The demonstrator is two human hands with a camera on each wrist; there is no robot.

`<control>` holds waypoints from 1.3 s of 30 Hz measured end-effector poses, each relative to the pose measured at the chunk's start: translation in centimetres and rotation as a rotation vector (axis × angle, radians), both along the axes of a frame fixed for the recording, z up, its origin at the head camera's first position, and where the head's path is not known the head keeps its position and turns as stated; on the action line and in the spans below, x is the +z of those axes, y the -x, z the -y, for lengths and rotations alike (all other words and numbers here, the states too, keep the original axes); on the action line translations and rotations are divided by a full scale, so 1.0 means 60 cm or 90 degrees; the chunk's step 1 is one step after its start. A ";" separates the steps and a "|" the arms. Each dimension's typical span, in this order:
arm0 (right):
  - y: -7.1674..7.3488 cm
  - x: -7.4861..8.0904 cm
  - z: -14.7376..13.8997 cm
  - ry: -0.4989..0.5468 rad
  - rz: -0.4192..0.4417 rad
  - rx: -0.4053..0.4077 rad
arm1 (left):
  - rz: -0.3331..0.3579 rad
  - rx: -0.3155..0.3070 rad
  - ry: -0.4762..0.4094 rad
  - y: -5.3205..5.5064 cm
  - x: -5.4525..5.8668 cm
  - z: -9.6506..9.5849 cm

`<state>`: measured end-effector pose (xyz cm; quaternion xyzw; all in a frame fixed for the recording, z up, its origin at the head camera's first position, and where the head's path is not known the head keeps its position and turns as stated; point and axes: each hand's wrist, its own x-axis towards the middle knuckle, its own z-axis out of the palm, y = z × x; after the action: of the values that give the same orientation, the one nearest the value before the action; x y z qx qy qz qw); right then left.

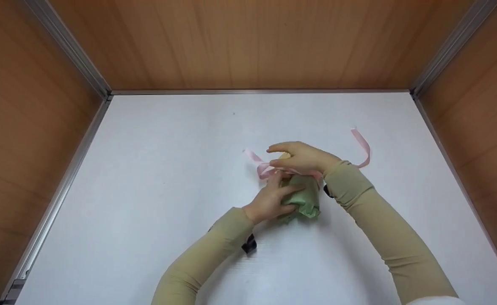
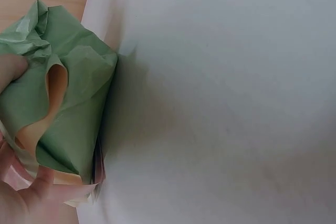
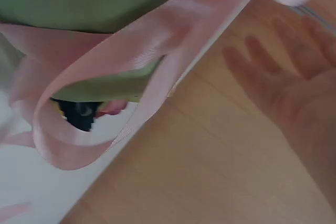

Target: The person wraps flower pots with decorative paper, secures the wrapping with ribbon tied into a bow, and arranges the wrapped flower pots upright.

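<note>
A small bundle wrapped in crumpled green paper [image 1: 305,197] lies on the white table, and a wavy peach edge of paper [image 2: 56,87] shows in the left wrist view. My left hand [image 1: 269,201] holds the bundle, thumb and fingers spread across it. A pink ribbon [image 3: 131,51] runs along the far end of the bundle and makes a loose loop in the right wrist view. Just beyond the bundle, my right hand [image 1: 305,156] hovers over the ribbon, its fingers extended and apart. In the right wrist view those fingers hold nothing. The bundle's contents are hidden.
One loose ribbon tail [image 1: 363,148] curls on the table to the right; another lies at the left of the hands. Wood-grain panels [image 1: 248,46] with metal edging enclose the white table [image 1: 168,169] at the back and both sides.
</note>
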<state>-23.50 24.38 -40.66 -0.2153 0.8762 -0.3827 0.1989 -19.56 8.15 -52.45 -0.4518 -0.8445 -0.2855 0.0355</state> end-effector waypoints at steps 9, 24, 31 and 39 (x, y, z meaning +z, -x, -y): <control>-0.004 -0.037 -0.083 0.126 -0.166 -0.173 | 0.011 0.012 -0.009 0.003 -0.001 -0.006; -0.043 -0.171 -0.195 0.017 -0.121 -0.303 | 0.046 0.021 0.000 -0.005 0.005 -0.001; -0.035 -0.184 -0.187 -0.027 -0.234 -0.276 | 0.027 0.020 -0.006 -0.006 0.003 0.003; -0.031 -0.185 -0.159 -0.040 -0.369 -0.236 | 0.036 0.019 0.005 -0.007 0.005 0.000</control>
<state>-21.66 33.92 -51.75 -0.1462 0.9319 -0.3078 -0.1246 -19.16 8.16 -52.12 -0.4309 -0.8529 -0.2943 0.0144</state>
